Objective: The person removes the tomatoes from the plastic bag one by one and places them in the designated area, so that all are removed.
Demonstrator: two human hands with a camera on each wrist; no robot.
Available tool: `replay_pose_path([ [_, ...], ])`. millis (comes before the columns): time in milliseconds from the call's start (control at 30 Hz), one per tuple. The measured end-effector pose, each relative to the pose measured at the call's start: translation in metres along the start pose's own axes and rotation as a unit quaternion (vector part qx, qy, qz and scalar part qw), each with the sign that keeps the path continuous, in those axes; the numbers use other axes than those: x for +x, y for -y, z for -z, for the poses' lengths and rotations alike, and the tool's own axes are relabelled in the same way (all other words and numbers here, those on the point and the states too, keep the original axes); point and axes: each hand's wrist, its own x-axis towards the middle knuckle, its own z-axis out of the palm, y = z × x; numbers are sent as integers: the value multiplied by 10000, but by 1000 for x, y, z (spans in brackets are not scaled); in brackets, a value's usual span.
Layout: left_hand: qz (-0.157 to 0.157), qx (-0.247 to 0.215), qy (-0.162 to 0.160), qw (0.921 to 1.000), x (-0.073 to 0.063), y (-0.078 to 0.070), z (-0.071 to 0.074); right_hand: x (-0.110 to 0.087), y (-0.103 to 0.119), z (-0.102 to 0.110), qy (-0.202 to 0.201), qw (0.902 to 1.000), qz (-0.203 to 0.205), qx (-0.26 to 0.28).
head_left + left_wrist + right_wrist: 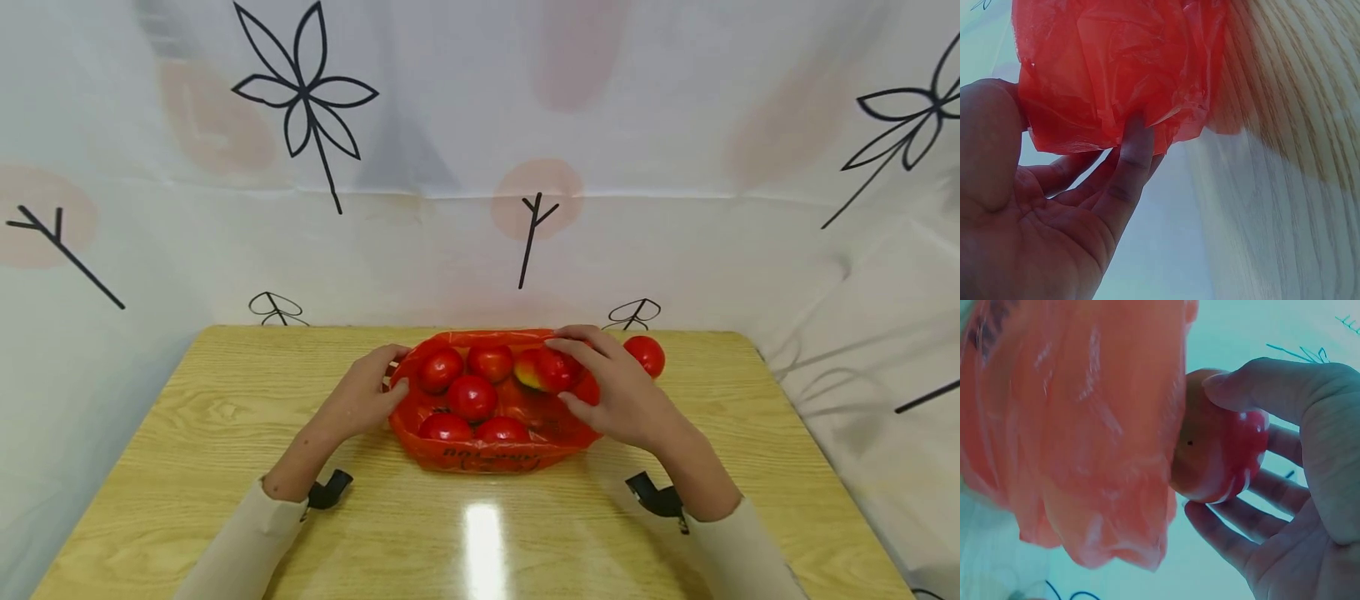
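A red plastic bag (480, 458) stands wide open on the table with several shiny round red fruits (472, 397) inside. My left hand (367, 396) grips the bag's left side, thumb near the rim; in the left wrist view, fingers (1138, 147) press against the crinkled plastic (1116, 69). At the bag's right end, my right hand (618, 392) holds a red-and-yellow apple (555, 371) over the opening. The right wrist view has this apple (1219, 444) between thumb and fingers, partly hidden behind the bag's side (1097, 425).
One more round red fruit (645, 357) lies on the table, right of the bag and behind my right hand. Behind the wooden table (225, 400) hangs a pale cloth (435, 250) with black plant drawings. Black straps (330, 490) show at both wrists.
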Motion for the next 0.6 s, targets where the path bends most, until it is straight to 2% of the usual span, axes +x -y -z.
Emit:
replay_pose_path([
  [600, 26, 74, 35, 10000, 1, 1, 0, -9, -26, 25, -527, 9986, -80, -16],
])
